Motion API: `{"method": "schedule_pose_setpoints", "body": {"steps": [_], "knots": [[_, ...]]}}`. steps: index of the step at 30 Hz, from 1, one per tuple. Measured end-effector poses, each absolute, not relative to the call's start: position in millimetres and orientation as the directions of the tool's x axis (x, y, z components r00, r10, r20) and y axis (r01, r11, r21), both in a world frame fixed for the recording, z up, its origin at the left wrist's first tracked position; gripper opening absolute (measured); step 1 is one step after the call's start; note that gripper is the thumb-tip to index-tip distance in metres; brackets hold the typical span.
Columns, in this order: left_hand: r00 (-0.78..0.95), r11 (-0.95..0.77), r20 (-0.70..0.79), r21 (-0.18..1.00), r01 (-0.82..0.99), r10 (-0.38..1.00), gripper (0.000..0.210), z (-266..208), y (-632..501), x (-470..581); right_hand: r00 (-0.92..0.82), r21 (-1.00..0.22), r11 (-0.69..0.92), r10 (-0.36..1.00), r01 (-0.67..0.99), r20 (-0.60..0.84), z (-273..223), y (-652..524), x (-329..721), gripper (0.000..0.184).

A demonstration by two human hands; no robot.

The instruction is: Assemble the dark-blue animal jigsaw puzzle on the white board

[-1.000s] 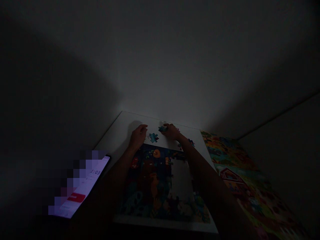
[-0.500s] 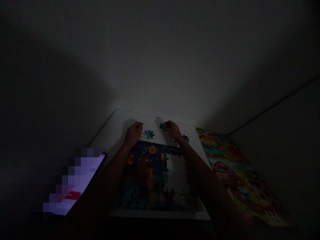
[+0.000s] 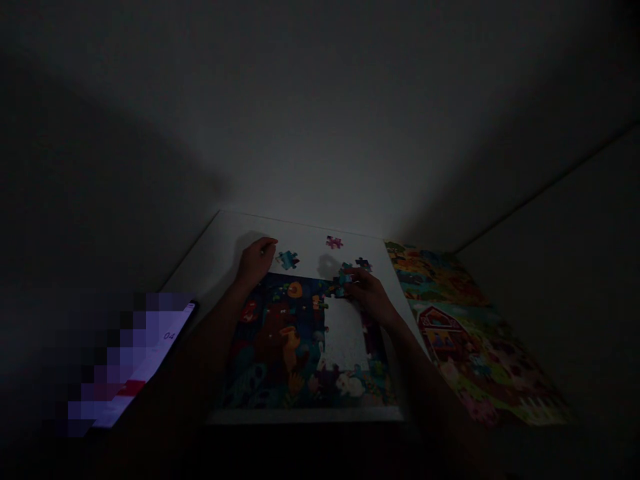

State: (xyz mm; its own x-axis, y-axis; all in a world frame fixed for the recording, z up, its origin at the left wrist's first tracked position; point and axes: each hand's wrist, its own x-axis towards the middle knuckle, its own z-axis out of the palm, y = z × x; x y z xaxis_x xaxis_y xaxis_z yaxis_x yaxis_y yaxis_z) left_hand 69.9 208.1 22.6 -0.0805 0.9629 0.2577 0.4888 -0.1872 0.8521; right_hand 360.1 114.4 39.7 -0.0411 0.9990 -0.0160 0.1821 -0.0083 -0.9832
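A dark teal jigsaw puzzle piece [image 3: 340, 287] is pinched in the fingers of my right hand [image 3: 369, 292], over the top edge of the gap in the jigsaw puzzle [image 3: 280, 327]. The puzzle shows a dark night scene with a brown bear, and bare white board shows through its gap. My left hand [image 3: 255, 261] rests on the board above the puzzle's upper left, fingers curled together with nothing visible in them. Just right of it lies a loose light-blue piece [image 3: 289, 259]. A pink piece [image 3: 335, 242] and a dark blue piece [image 3: 363, 265] lie farther right.
The white board [image 3: 305, 416] carries the puzzle. A lit phone [image 3: 165, 347], partly pixelated, is at the left. Two colourful pictures adjoin the board's right side: a farm scene with a red barn [image 3: 440, 327] and an animal scene [image 3: 425, 270] beyond it. The room is dim.
My right hand has brought the piece down and toward me, from the board's far part to the puzzle's gap. The pink piece is now uncovered. My left hand stays nearly still.
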Motion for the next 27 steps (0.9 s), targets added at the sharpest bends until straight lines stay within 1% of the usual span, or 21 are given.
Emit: {"method": "schedule_pose_setpoints", "body": {"steps": [2, 4, 7, 11, 15, 19, 23, 27], "knots": [[-0.05, -0.207, 0.273, 0.825, 0.526, 0.961, 0.032, 23.3, 207.1, 70.3, -0.043, -0.988, -0.014, 0.999, 0.153, -0.021, 40.3, 109.5, 358.5, 0.038], [-0.006, -0.251, 0.314, 0.771, 0.586, 0.949, 0.032, 24.1, 206.0, 70.9, -0.039, -0.987, -0.01, 0.999, 0.159, -0.016, 42.9, 107.6, 357.8, 0.036], [0.096, -0.325, 0.364, 0.644, 0.693, 0.927, 0.032, 25.8, 204.0, 72.7, -0.029, -0.982, 0.006, 1.0, 0.188, 0.001, 45.1, 107.6, 359.4, 0.033], [0.241, -0.411, 0.38, 0.472, 0.78, 0.893, 0.031, 30.7, 199.8, 76.1, -0.082, -0.978, 0.036, 0.996, 0.206, 0.019, 40.3, 108.2, 364.0, 0.029], [0.31, -0.449, 0.379, 0.366, 0.815, 0.872, 0.028, 37.9, 194.4, 79.5, -0.122, -0.978, 0.051, 0.992, 0.203, 0.026, 38.3, 108.0, 366.3, 0.022], [0.385, -0.508, 0.366, 0.345, 0.789, 0.847, 0.026, 42.9, 188.4, 85.5, -0.198, -0.977, 0.027, 0.98, 0.21, -0.016, 44.5, 105.3, 364.6, 0.018], [0.485, -0.585, 0.329, 0.39, 0.711, 0.81, 0.026, 45.8, 180.7, 94.1, -0.251, -0.978, -0.015, 0.966, 0.207, -0.068, 48.4, 101.5, 361.1, 0.019], [0.587, -0.633, 0.25, 0.412, 0.655, 0.77, 0.026, 51.8, 171.0, 101.1, -0.275, -0.983, -0.05, 0.956, 0.175, -0.097, 47.5, 99.4, 359.7, 0.023]]}}
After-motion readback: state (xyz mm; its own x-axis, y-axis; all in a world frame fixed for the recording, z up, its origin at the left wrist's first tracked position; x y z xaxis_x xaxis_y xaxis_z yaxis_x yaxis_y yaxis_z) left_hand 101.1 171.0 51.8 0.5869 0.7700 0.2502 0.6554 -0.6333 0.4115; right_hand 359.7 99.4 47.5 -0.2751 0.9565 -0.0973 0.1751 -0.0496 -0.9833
